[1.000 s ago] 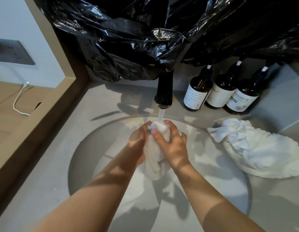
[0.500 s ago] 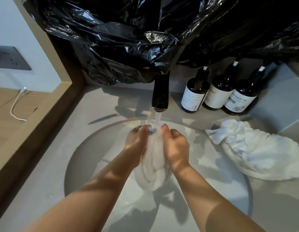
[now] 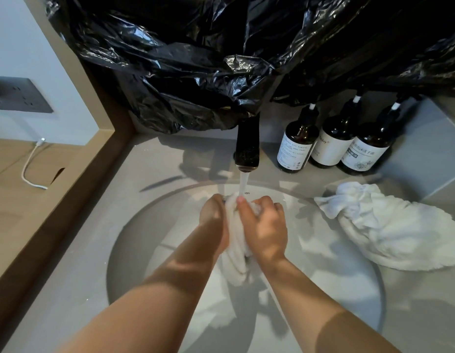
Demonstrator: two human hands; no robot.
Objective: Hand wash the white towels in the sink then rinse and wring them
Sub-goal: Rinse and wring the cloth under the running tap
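Grey counter (image 3: 76,289), black plastic (image 3: 195,72) above | tap (image 3: 247,143) running | left grip (image 3: 213,222), right grip (image 3: 265,230) clench white towel (image 3: 236,266)

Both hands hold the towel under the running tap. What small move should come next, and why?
Probably twist the hands in opposite directions to wring it: left hand and right hand grip the bunched towel under the faucet stream, its lower end hanging free over the sink.
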